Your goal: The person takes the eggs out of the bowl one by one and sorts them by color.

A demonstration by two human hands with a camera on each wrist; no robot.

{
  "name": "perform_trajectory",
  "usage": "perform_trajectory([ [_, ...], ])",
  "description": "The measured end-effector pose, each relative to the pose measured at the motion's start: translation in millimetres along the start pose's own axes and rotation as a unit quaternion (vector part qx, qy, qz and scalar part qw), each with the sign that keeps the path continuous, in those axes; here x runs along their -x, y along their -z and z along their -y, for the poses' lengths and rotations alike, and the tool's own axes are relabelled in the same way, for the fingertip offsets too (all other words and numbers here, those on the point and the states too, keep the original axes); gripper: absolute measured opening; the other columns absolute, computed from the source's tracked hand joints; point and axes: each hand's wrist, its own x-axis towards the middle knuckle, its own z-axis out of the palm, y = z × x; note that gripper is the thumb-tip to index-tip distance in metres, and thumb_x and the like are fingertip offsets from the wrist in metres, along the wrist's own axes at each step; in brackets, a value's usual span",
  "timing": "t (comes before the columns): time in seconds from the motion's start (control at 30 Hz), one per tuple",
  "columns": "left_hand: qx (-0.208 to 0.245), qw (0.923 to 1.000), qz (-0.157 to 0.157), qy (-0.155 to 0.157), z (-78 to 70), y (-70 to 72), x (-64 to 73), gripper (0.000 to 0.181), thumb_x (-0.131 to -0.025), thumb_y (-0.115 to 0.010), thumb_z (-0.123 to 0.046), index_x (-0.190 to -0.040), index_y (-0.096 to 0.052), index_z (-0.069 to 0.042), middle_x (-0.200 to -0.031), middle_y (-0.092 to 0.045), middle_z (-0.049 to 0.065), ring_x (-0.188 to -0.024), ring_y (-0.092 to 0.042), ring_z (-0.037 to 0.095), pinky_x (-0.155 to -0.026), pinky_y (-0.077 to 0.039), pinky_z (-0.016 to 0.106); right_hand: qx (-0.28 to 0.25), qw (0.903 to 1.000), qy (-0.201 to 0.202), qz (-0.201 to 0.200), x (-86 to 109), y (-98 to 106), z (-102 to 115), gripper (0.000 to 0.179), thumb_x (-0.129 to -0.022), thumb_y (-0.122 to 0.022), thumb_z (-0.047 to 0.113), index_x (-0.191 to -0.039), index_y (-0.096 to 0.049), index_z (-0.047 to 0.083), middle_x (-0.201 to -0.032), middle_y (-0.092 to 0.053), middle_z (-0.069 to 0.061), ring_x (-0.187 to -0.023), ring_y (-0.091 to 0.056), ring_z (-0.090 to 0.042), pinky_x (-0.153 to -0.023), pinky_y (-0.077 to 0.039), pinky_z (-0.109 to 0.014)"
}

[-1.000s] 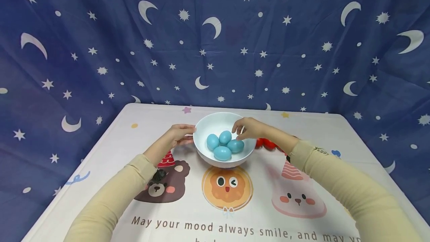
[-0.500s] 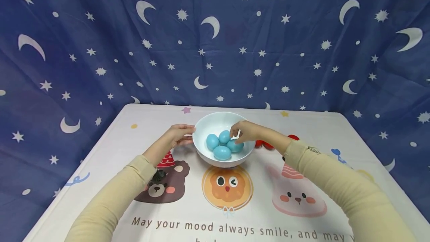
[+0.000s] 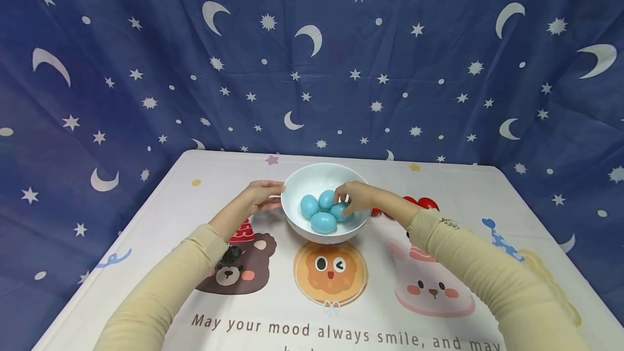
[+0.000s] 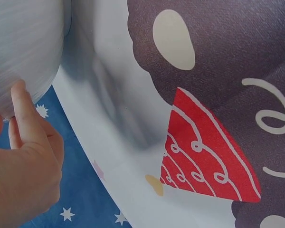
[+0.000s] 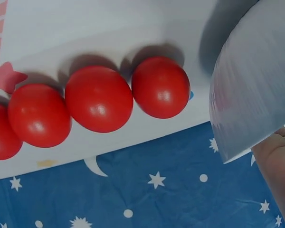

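A white bowl (image 3: 298, 180) stands near the far side of the table, with several light-blue eggs (image 3: 323, 222) inside. At its left side, my left hand (image 3: 258, 196) holds the rim; the left wrist view has the fingers against the outer wall of the bowl (image 4: 26, 52). From the right, my right hand (image 3: 359, 197) reaches over the rim, curled fingers and thumb gripping the rightmost blue egg (image 3: 338, 212). That hand partly covers the egg. In the right wrist view the bowl (image 5: 256, 80) hides the fingertips, and only part of the hand (image 5: 281, 166) shows.
Several red eggs (image 5: 99, 99) lie in a row right of the bowl, partly hidden by the right forearm in the head view. A printed white cloth (image 3: 302, 297) covers the table. Behind its far edge hangs a blue star-and-moon curtain (image 3: 263, 102).
My right hand has moved down and slightly left, its fingers closing on the rightmost blue egg. The right forearm has shifted, exposing more red eggs. My left hand stays at the bowl's rim.
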Motion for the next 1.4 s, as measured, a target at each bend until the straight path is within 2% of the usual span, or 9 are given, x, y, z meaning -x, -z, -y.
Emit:
perform_trajectory([
  [0.13,-0.002,1.0,0.001,0.0,-0.7,-1.0,0.6,0.042,-0.093,-0.06,-0.013,-0.133,-0.05,-0.005,-0.081,-0.061,0.003,-0.064,-0.065,0.008,-0.074,-0.062,0.023,0.035,0.9993,0.011,-0.001,-0.7,-3.8,0.0,0.028,-0.076,-0.075,0.003,-0.102,-0.065,0.005,-0.101,-0.063,-0.013,-0.091,-0.059,-0.022,-0.086,-0.056,-0.031],
  [0.27,-0.007,1.0,-0.001,0.0,-1.0,-2.0,0.7,0.041,-0.093,-0.06,-0.013,-0.132,-0.051,-0.005,-0.081,-0.061,0.003,-0.064,-0.065,0.007,-0.077,-0.061,0.025,0.058,0.9982,0.014,-0.002,-1.9,-8.6,-1.4,0.029,-0.076,-0.076,0.006,-0.102,-0.063,0.007,-0.099,-0.063,-0.009,-0.09,-0.056,-0.019,-0.087,-0.054,-0.031],
  [0.47,-0.011,0.9999,-0.003,-0.001,-1.7,-2.8,1.7,0.042,-0.093,-0.06,-0.013,-0.133,-0.051,-0.006,-0.084,-0.061,0.003,-0.065,-0.064,0.007,-0.082,-0.06,0.027,0.061,0.998,0.014,-0.009,-0.1,-8.7,-1.7,0.028,-0.076,-0.076,0.008,-0.1,-0.062,0.007,-0.094,-0.062,-0.008,-0.086,-0.055,-0.019,-0.083,-0.054,-0.031],
  [0.7,-0.019,0.9998,-0.004,0.004,-1.5,-2.3,1.6,0.042,-0.093,-0.06,-0.015,-0.133,-0.051,-0.006,-0.08,-0.061,0.002,-0.063,-0.064,0.007,-0.073,-0.062,0.021,0.062,0.998,0.009,-0.009,2.5,-4.9,-1.7,0.029,-0.076,-0.076,0.01,-0.1,-0.062,0.009,-0.094,-0.062,-0.008,-0.085,-0.055,-0.018,-0.08,-0.054,-0.028],
  [0.97,-0.006,1.0,-0.001,-0.003,-2.8,-0.9,2.4,0.042,-0.093,-0.06,-0.013,-0.133,-0.05,-0.004,-0.08,-0.061,0.002,-0.063,-0.064,0.008,-0.07,-0.062,0.022,0.035,0.9983,0.017,-0.044,8.8,5.7,-0.5,0.029,-0.078,-0.075,0.013,-0.103,-0.062,0.007,-0.101,-0.064,-0.013,-0.086,-0.059,-0.021,-0.083,-0.059,-0.03],
  [1.17,-0.013,0.9999,-0.001,-0.002,-4.5,-0.9,2.7,0.043,-0.093,-0.06,-0.014,-0.134,-0.05,-0.005,-0.081,-0.061,0.002,-0.063,-0.064,0.007,-0.071,-0.062,0.022,0.004,0.9974,0.03,-0.066,15.3,8.9,-4.4,0.028,-0.079,-0.075,0.011,-0.102,-0.062,0.004,-0.101,-0.065,-0.014,-0.085,-0.061,-0.022,-0.081,-0.059,-0.03],
  [1.3,-0.019,0.9998,-0.001,0.001,-3.7,-1.5,3.3,0.043,-0.094,-0.06,-0.014,-0.134,-0.05,-0.005,-0.081,-0.061,0.002,-0.063,-0.064,0.007,-0.081,-0.06,0.027,-0.018,0.9961,0.041,-0.076,19.9,7.9,-7.6,0.027,-0.079,-0.074,0.009,-0.102,-0.062,0.002,-0.102,-0.065,-0.013,-0.088,-0.062,-0.023,-0.082,-0.06,-0.03],
  [1.4,-0.017,0.9998,-0.001,0.0,-3.0,-1.7,3.3,0.043,-0.093,-0.06,-0.014,-0.134,-0.05,-0.005,-0.081,-0.061,0.002,-0.063,-0.064,0.007,-0.084,-0.059,0.028,-0.03,0.9947,0.046,-0.088,23.4,8.6,-8.4,0.028,-0.078,-0.074,0.008,-0.102,-0.062,0.001,-0.101,-0.066,-0.014,-0.088,-0.064,-0.025,-0.082,-0.061,-0.031],
])
